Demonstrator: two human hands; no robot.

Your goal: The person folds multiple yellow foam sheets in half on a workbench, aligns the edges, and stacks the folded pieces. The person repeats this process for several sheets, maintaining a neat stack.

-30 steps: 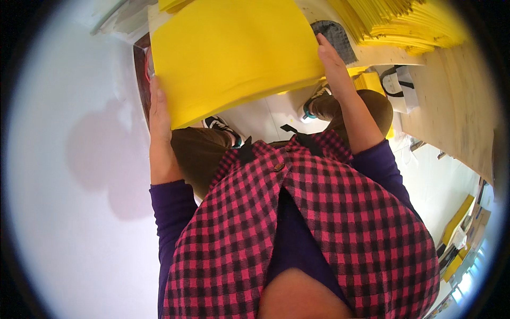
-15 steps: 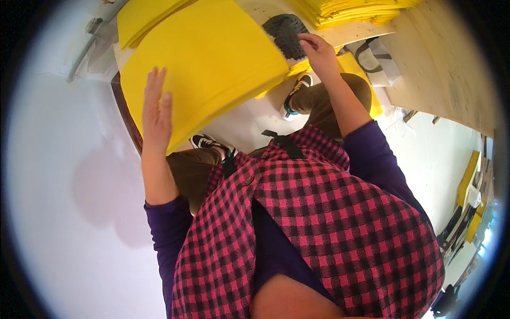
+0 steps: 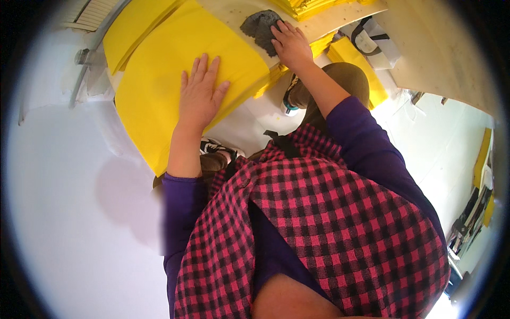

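A large yellow sheet point(image 3: 154, 101), perhaps cloth or foam, is spread over the table and overhangs its near edge. My left hand point(image 3: 201, 95) lies flat on it with the fingers stretched out. At the sheet's right, a dark grey rough-surfaced lump or wad point(image 3: 259, 31) rests on the table; its material I cannot make out. My right hand point(image 3: 292, 47) reaches onto the right side of this grey piece, fingers extended and touching it, not wrapped round it.
More yellow sheets point(image 3: 130, 26) lie at the far left, and a yellow stack point(image 3: 319, 7) stands at the far right of the table. A white bag with dark handles point(image 3: 385, 50) is beside a pale wooden panel point(image 3: 441, 58). My knees and shoes are under the table edge.
My left hand has moved right and come down flat on the yellow sheet. My right hand has shifted left onto the grey piece. The view has shifted slightly.
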